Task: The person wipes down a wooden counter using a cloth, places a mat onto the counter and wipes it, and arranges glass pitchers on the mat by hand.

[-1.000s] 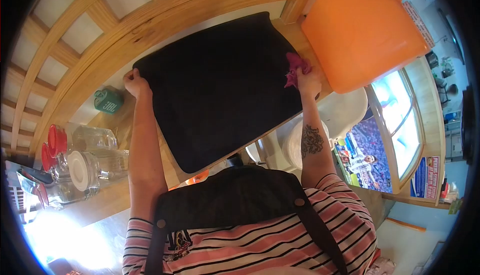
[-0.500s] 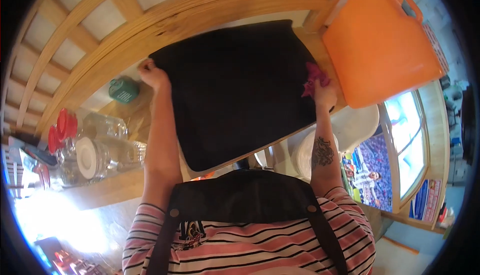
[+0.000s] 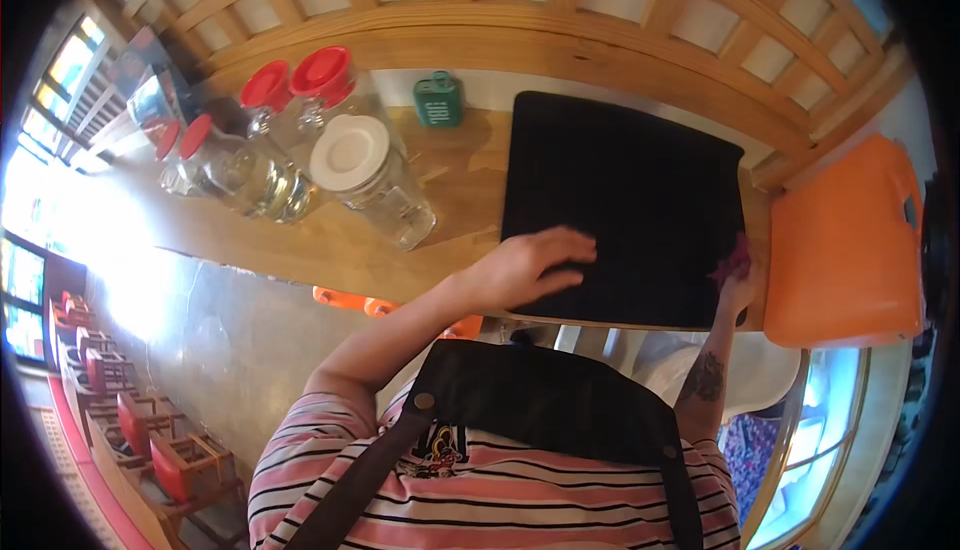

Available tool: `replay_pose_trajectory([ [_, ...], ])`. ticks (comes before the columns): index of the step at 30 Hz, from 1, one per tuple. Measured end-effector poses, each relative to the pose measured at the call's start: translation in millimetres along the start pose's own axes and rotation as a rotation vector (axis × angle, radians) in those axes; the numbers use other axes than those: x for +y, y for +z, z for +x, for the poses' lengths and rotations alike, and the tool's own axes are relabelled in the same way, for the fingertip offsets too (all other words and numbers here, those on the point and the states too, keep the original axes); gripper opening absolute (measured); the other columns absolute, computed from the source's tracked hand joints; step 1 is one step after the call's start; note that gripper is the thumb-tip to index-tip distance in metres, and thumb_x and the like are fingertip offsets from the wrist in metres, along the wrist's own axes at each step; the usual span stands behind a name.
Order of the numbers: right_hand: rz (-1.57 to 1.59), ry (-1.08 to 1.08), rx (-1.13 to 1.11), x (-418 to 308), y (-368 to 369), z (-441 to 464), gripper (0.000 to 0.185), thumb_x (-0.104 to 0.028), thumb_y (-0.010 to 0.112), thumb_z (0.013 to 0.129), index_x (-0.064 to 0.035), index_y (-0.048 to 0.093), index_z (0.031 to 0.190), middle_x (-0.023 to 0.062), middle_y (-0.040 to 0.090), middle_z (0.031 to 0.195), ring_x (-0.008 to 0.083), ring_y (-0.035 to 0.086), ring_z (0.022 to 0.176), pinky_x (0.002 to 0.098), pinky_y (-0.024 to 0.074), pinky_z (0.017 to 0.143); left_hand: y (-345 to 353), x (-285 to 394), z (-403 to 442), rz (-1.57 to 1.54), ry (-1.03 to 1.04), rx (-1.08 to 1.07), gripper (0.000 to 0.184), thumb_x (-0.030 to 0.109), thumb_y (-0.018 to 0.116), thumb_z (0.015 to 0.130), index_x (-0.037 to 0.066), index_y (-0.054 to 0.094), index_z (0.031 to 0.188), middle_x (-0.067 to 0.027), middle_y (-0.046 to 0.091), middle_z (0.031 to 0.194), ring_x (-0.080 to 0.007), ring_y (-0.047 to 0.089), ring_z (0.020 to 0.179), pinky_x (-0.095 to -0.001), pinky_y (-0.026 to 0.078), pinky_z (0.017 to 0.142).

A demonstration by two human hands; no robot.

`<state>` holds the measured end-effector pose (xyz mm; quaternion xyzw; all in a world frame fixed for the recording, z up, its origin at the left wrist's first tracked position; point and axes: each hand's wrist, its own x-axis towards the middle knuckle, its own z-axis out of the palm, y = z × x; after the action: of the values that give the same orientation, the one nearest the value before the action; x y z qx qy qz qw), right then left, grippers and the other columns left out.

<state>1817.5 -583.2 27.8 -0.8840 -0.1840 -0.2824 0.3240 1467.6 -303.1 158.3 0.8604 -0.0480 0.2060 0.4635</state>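
A black mat [image 3: 630,190] lies on the wooden counter [image 3: 465,180], its back edge near the wooden lattice. Over the mat's front left part is my left hand [image 3: 530,268], fingers apart and nothing held; whether it touches the mat I cannot tell. My right hand [image 3: 737,292] is at the mat's right edge, closed on a magenta cloth [image 3: 733,258]. Part of the cloth rests over that edge.
An orange container [image 3: 845,245] stands at the right end. Left of the mat are a green speaker [image 3: 438,100], a white-lidded glass jar [image 3: 385,195] and several red-lidded glass jugs [image 3: 240,170]. Behind runs the wooden lattice [image 3: 450,20]. Red stools [image 3: 170,465] stand at lower left.
The view has swung left. My left hand has let go of the mat's left edge and moved right and toward me over the mat. The right hand still holds the cloth at the right edge.
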Motion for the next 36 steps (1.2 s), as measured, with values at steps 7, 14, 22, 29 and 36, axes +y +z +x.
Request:
replay_pose_trajectory([
  [7, 0.935, -0.025, -0.625, -180.1, -1.4, -54.3, 0.032, -0.003, 0.065, 0.078, -0.0076, 0.060, 0.110, 0.0027, 0.059, 0.091, 0.0105, 0.058, 0.084, 0.0245, 0.0479, 0.077, -98.3, 21.6, -121.7, 0.254, -0.005, 1.318, 0.010, 0.006, 0.050, 0.090, 0.003, 0.052, 0.099, -0.0043, 0.050, 0.089, -0.0125, 0.050, 0.081, -0.0259, 0.044, 0.069],
  [14, 1.252, -0.469, -1.138, -397.4, -14.6, -125.3, 0.045, -0.017, 0.071, 0.077, -0.0046, 0.053, 0.117, 0.0079, 0.058, 0.102, 0.0134, 0.055, 0.097, 0.0275, 0.0467, 0.081, -86.9, -0.2, -154.5, 0.059, -0.506, 0.854, 0.021, 0.010, 0.052, 0.091, 0.003, 0.051, 0.111, -0.0060, 0.054, 0.097, -0.0140, 0.053, 0.091, -0.0274, 0.043, 0.080],
  [22, 1.309, -0.094, -1.761, -429.7, -15.7, -139.5, 0.018, -0.018, 0.062, 0.088, -0.0037, 0.055, 0.095, 0.0036, 0.060, 0.088, 0.0084, 0.056, 0.082, 0.0246, 0.0456, 0.074, -109.0, -15.0, -160.0, 0.004, -0.395, 0.973, 0.026, 0.021, 0.048, 0.095, 0.002, 0.051, 0.114, -0.0062, 0.057, 0.105, -0.0133, 0.054, 0.099, -0.0270, 0.042, 0.082],
  [29, 1.530, 0.036, -1.660, -390.9, -38.9, -101.0, 0.021, -0.024, 0.051, 0.094, -0.0035, 0.054, 0.089, 0.0027, 0.058, 0.075, 0.0100, 0.056, 0.074, 0.0251, 0.0446, 0.070, -139.3, -40.2, -124.0, 0.120, -0.369, 1.113, 0.032, 0.021, 0.053, 0.094, 0.000, 0.051, 0.118, -0.0097, 0.054, 0.113, -0.0165, 0.051, 0.106, -0.0302, 0.040, 0.091],
  [36, 1.358, 0.162, -1.307, -297.3, -106.0, -4.4, 0.014, -0.017, 0.056, 0.089, -0.0024, 0.056, 0.088, 0.0013, 0.057, 0.073, 0.0091, 0.056, 0.067, 0.0244, 0.0463, 0.062, -174.9, -63.6, -90.9, 0.000, -0.382, 1.062, 0.028, 0.025, 0.057, 0.092, 0.001, 0.054, 0.106, -0.0057, 0.056, 0.095, -0.0131, 0.052, 0.087, -0.0296, 0.044, 0.085],
])
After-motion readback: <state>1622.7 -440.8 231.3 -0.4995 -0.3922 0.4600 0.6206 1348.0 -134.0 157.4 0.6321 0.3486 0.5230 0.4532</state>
